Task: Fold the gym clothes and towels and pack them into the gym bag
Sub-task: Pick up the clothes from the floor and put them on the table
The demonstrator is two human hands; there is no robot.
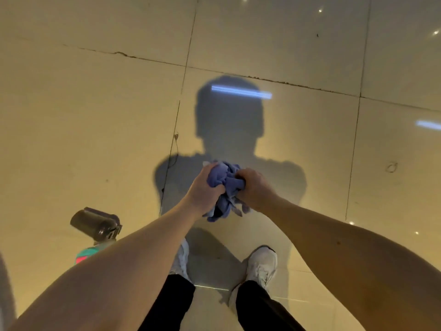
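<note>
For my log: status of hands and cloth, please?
Gripping blue cloth: left hand, right hand. Bunched, not yet folded. Dark bottle on floor, left, apart.

Crumpled blue-violet soft cloth (224, 180), bunched into an irregular wad with deep creases; no flat folded panel shows. Whether it is a towel or a garment cannot be told. It is held in the air in front of the standing person, above the pale tiled floor (95, 115). The left hand (205, 189) grips the wad's left side, fingers curled into the fabric; the right hand (255, 187) grips its right side. The hands lie close together, the bulk of the cloth between them. Loose ends hang below the hands.
</note>
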